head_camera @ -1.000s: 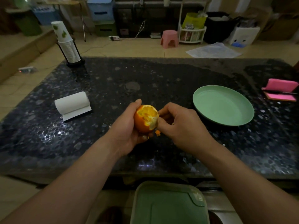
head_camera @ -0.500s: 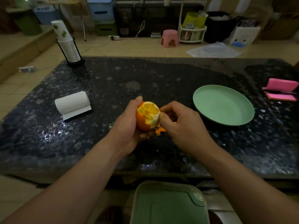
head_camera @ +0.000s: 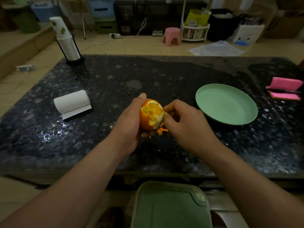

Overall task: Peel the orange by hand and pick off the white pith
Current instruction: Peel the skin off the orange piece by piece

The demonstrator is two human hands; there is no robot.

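- Orange (head_camera: 150, 116) sits in my left hand (head_camera: 130, 124), low over the near half of the surface (head_camera: 164, 76), just beyond the green lidded bin (head_camera: 171, 208) at my knees.
- My left grip is wrapped round the fruit's unpeeled side, with the thumb up at its top.
- My right hand (head_camera: 187, 125) has its fingers curled. Its grip pinches the torn peel (head_camera: 162, 130) at the fruit's right edge, thumb against the rim of the rind.
- Changed in the last second: the bare patch now runs further down the right side, and the ragged orange scrap under my thumb hangs longer than it did.
- I take that to mean the tear is advancing. Most of the rind on the left and underneath is still on, so peeling is at an early stage.
- White pith (head_camera: 156, 120) clings along the lower right of the bare patch and is still to be picked off.
- The near edge of the surface lies between my forearms and the bin, so a dropped scrap could fall either side of it.
- To the right, the green plate (head_camera: 227, 104) is near my right hand and has nothing on it.
- To the left, a paper roll (head_camera: 72, 102) lies well apart from my hands.
- Dark open surface stretches ahead of both hands.
- Further off are a pink cloth (head_camera: 286, 89) at the right edge and a cup stack (head_camera: 65, 40) at the far left corner.
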